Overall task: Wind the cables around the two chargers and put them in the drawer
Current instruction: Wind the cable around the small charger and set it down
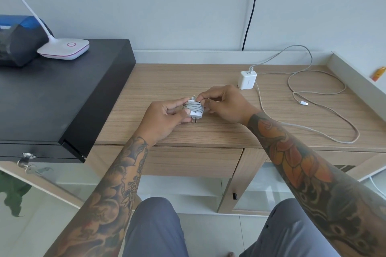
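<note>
Two risks stand out: the wound cable [193, 108] could spring loose if its end slips free, and the closed drawer [194, 160] needs a spare hand; left hand [165, 117] grips the first charger [194, 110] above the worktop [208, 131]; right hand [225, 106] pinches the cable end; second charger [247, 79] lies unwound behind.

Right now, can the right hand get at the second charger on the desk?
Probably yes, once freed: the right hand is pinching cable on the wound charger. The second charger stands just beyond it on the desk, nothing between.
</note>
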